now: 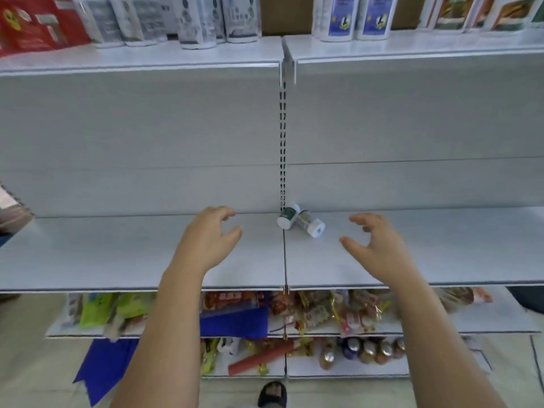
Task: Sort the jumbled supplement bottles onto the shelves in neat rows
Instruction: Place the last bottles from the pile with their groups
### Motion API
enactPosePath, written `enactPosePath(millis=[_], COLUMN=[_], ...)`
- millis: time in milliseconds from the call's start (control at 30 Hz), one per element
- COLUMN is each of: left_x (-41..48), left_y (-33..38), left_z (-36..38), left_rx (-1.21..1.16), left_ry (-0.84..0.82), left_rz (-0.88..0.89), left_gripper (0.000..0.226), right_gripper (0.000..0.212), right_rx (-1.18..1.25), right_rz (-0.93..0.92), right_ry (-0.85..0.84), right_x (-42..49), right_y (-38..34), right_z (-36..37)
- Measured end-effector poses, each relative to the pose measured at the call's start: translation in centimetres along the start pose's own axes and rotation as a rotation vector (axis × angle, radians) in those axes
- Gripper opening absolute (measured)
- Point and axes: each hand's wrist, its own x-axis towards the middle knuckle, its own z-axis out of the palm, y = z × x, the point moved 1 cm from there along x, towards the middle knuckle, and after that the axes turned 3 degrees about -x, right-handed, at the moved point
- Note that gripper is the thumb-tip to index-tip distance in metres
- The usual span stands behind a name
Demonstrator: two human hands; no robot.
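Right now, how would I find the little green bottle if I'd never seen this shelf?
Find the white middle shelf, where the slotted post meets it. Two small bottles lie tipped there, together. The green-labelled bottle is the left one; the other bottle looks pale.

- shelf [117, 254]: plain pale grey-white
- supplement bottle [289, 215]: dark green label, white cap
- second supplement bottle [310, 223]: pale label, white cap
- box [35, 22]: red
- upper bottles [356, 16]: white, blue labels
- paper sheet [235, 320]: deep blue
- sandal [272, 394]: black
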Motion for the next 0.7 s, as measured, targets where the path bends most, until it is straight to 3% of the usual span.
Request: enactPosePath(millis=[167, 433, 533, 700], left_x=[7.6, 18.1, 20.1, 20.6], left_y=[-1.2, -3.4, -3.3, -3.5], left_z=[6.7, 18.1, 21.1, 23.2], left_rx=[-0.106, -0.207, -0.255, -0.309], left_ry=[-0.166, -0.249, -0.281, -0.264], left_rz=[-0.084, -0.181, -0.211, -0.257], left_gripper=[0.041, 0.052, 0.035, 0.039], right_gripper=[0.053, 0.071, 0.074, 0.052], right_rx=[0.033, 0.177, 0.153, 0.178], right_rz=[0.129, 0.281, 0.298, 0.316], right_ry=[-0.056, -0.106, -0.143, -0.054], right_x=[5.2, 15.6, 17.6, 17.3], right_y=[3.3, 8.5, 9.4, 9.7], right_z=[6.5, 15.6, 18.3, 20.3])
